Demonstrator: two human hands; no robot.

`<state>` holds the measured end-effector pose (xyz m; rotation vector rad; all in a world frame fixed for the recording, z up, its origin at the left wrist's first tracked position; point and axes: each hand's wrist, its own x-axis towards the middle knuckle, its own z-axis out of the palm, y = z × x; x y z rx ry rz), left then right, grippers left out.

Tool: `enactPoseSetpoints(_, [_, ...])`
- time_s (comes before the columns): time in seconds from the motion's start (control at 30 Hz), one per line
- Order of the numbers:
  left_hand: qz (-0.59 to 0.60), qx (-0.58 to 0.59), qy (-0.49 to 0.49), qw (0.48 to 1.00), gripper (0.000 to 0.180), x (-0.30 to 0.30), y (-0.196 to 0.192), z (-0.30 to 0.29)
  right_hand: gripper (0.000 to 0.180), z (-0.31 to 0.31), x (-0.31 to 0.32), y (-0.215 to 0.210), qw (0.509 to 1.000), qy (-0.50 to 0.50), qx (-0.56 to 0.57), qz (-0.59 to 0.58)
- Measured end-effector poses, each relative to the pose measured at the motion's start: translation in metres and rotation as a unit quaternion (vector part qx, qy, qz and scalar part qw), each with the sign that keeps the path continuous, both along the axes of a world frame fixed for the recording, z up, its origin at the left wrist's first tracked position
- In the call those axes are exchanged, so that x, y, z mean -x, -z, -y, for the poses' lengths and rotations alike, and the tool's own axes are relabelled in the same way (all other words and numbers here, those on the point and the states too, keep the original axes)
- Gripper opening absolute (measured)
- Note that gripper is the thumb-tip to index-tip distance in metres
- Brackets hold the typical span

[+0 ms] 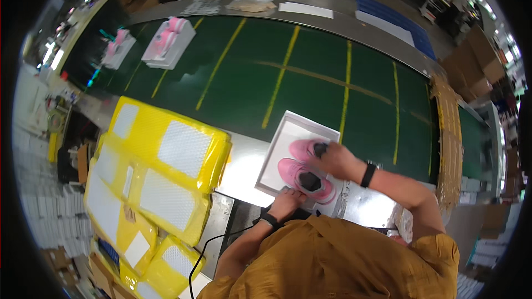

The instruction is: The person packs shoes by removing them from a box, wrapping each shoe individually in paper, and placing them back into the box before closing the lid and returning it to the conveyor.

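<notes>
Dark green conveyor belt [310,77] with yellow lines runs across the view, a metal ledge [244,166] along its near edge. White tray [288,133] sits half on the ledge, half on the belt, holding a pair of pink shoes [305,169] side by side. Right hand [335,158] rests on the far shoe, fingers curled down over its opening; grip not clear, cannot tell whether it clasps the shoe. Left hand [287,199] at the tray's near edge, fingers touching the rim by the toe of the near shoe, loosely bent. Both wrists carry dark bands. Just left of the tray, a stack of yellow padded mailers [160,171] with white panels, spreading toward the lower left. Far up the belt, two more white trays with pink shoes [166,41], well apart from the hands. Beyond the belt: papers and a clear bag [252,0] on the far ledge, cardboard boxes [476,61] at right, concrete floor.
</notes>
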<state>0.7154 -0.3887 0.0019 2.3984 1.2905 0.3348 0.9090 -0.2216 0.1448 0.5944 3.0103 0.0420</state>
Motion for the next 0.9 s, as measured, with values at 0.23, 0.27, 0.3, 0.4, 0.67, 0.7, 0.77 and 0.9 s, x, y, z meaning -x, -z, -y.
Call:
enactPoseSetpoints(0.23, [0.014, -0.1, 0.02, 0.995, 0.028, -0.015, 0.017, -0.002, 0.008, 0.046, -0.011, -0.002, 0.977, 0.037, 0.076, 0.198])
enactPoseSetpoints(0.27, [0.024, -0.084, 0.012, 0.996, 0.027, -0.017, 0.015, -0.005, 0.008, 0.038, -0.021, -0.009, 0.98, 0.055, 0.077, 0.175])
enactPoseSetpoints(0.3, [0.034, -0.066, 0.001, 0.997, 0.026, -0.017, 0.013, -0.005, 0.007, 0.034, -0.031, -0.026, 0.983, 0.069, 0.081, 0.151])
enactPoseSetpoints(0.4, [-0.004, -0.052, -0.001, 0.999, 0.021, -0.012, 0.022, -0.008, 0.023, 0.036, -0.09, -0.072, 0.972, 0.185, 0.145, -0.026])
enactPoseSetpoints(0.67, [-0.029, -0.001, 0.123, 0.992, 0.049, -0.036, 0.018, -0.037, 0.033, 0.126, -0.222, 0.044, 0.767, 0.626, 0.045, -0.133])
enactPoseSetpoints(0.7, [-0.011, -0.007, 0.124, 0.992, 0.052, -0.038, 0.018, -0.036, 0.031, 0.135, -0.228, 0.068, 0.758, 0.641, 0.027, -0.117])
enactPoseSetpoints(0.77, [-0.04, -0.015, 0.105, 0.994, 0.055, -0.045, 0.006, -0.036, 0.027, 0.172, -0.262, 0.137, 0.75, 0.656, 0.004, -0.08])
enactPoseSetpoints(0.9, [-0.101, 0.05, 0.044, 0.993, 0.044, -0.039, -0.002, -0.039, 0.05, 0.211, -0.243, 0.134, 0.654, 0.752, 0.078, -0.028])
